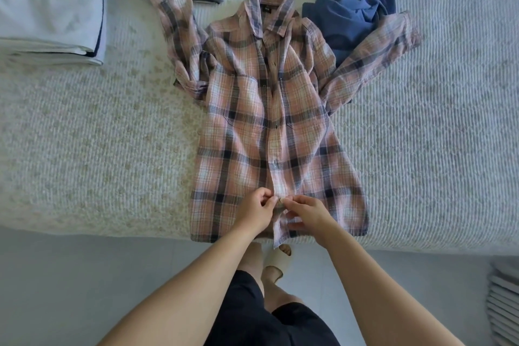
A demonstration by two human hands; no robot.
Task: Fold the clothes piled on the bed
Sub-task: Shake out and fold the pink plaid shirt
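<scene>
Bed [112,135]: shirt [269,121] under hands [280,208].

Soft matt woven plaid shirt [269,126] lies on a coarse, ribbed bedspread [112,149].

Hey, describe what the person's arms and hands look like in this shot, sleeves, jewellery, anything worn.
Both forearms are bare up to the frame edge, with no sleeves in view. The left hand and right hand wear no gloves, and no rings, watch or bracelets are visible. Fingernails look short and unpainted, though they are small in the picture. Lower down, the person wears a black garment and pale open-toed slippers.
</scene>
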